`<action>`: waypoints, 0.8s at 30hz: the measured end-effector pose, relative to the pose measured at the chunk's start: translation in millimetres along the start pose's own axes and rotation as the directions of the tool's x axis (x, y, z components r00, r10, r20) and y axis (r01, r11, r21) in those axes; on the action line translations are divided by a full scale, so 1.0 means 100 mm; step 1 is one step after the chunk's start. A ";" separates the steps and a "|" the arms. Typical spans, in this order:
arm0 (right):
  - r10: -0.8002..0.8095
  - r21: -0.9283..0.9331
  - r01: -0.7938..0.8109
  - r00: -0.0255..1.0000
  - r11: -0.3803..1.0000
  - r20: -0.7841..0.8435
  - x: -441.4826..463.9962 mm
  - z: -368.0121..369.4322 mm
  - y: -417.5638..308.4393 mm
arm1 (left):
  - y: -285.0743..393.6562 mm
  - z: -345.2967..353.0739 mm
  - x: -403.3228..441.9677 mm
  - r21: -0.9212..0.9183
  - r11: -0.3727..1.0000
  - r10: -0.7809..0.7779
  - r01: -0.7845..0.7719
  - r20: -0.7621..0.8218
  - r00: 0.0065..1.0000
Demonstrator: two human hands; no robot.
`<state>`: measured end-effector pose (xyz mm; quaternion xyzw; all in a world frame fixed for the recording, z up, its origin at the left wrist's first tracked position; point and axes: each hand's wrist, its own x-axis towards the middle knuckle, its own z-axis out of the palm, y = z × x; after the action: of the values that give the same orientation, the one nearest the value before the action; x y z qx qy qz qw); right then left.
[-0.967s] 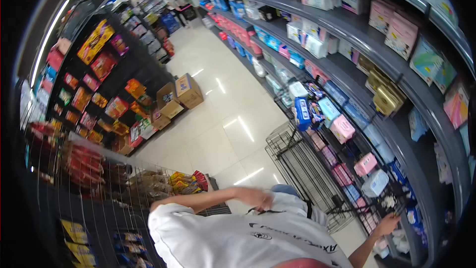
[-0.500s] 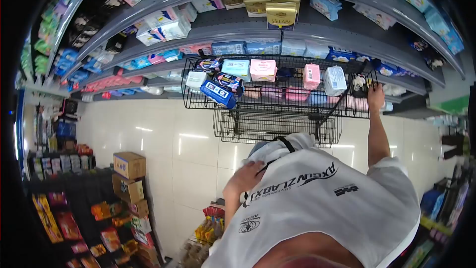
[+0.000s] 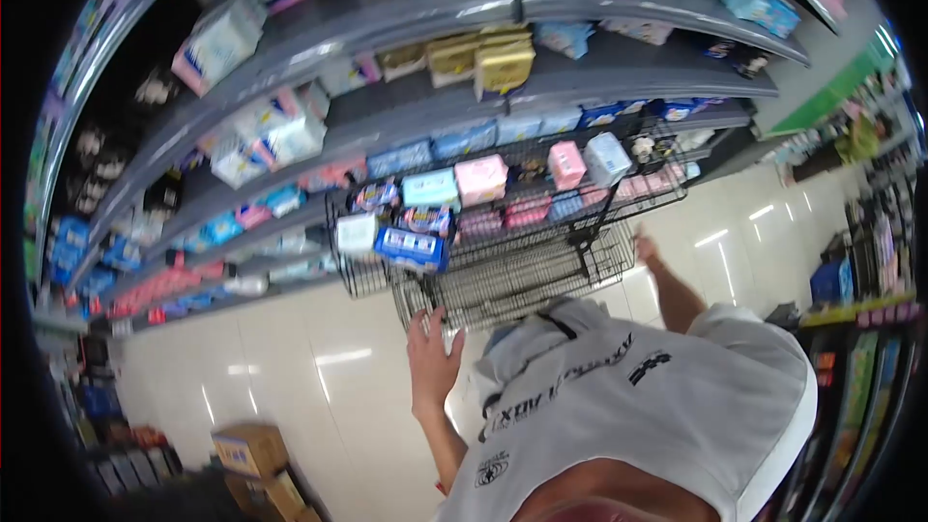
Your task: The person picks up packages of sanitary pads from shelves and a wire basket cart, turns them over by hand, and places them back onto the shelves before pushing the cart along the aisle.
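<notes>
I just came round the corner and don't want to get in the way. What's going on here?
A person is standing at a black wire cart beside store shelves. Its upper basket holds soft packs, including a pink one and a blue one. The left hand is open near the cart; the right hand is by its other end. Neither visibly holds a pack.

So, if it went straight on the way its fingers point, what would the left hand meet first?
Probably the wire cart's lower rack, at its near edge; depth between it and the left hand is unclear.
</notes>
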<state>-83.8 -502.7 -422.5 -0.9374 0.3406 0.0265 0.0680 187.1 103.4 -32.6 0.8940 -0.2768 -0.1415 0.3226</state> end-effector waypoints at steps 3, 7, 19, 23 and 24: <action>-0.206 0.710 -0.080 0.929 0.700 0.308 -0.93 -0.14 -1.17 | -0.30 -0.07 0.36 0.051 0.995 0.093 -0.086 -0.158 0.983; 0.160 0.320 -0.716 0.515 0.621 0.842 -1.78 -1.44 -1.97 | -0.61 -0.17 1.03 0.108 0.988 0.135 -0.109 -0.271 0.953; 0.570 0.415 -0.816 0.579 0.403 0.584 -3.12 -0.95 -1.17 | -0.74 0.28 1.91 0.394 0.907 -0.178 0.151 0.034 0.983; 0.211 0.229 -0.641 0.534 0.733 0.819 -3.40 -0.71 -1.40 | -0.66 0.39 1.85 0.429 0.875 -0.225 0.222 -0.045 0.973; 0.168 0.283 -0.611 0.574 0.739 0.801 -3.46 -0.65 -1.40 | -0.66 0.44 1.87 0.426 0.878 -0.218 0.219 -0.054 0.975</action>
<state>-259.3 -186.5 -310.0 -0.6816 0.4841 0.3180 0.4471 345.6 14.2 -122.8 0.9688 -0.1979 -0.1107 0.1004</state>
